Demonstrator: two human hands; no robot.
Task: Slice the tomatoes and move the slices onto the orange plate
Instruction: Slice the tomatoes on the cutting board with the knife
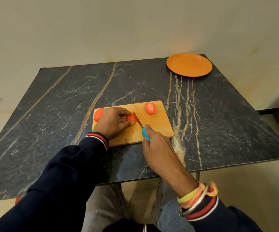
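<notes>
Head view, left hand point(113, 122) pinching tomato point(131, 117), right hand point(157, 148) gripping knife point(145, 133)

A rectangular wooden cutting board point(158, 129) lies on the dark veined stone table point(68, 114), toward its near middle. A round orange plate point(189, 66) sits at the table's far right corner, well apart from the board. On the board, a red tomato half point(150, 108) lies far right, cut face up. A whole red tomato point(98, 114) lies at the left end, partly behind the left hand point(113, 123), which grips a red tomato piece point(131, 117) mid-board. The blue-handled knife point(138, 120), held by the right hand point(157, 148), meets that piece's right end.
</notes>
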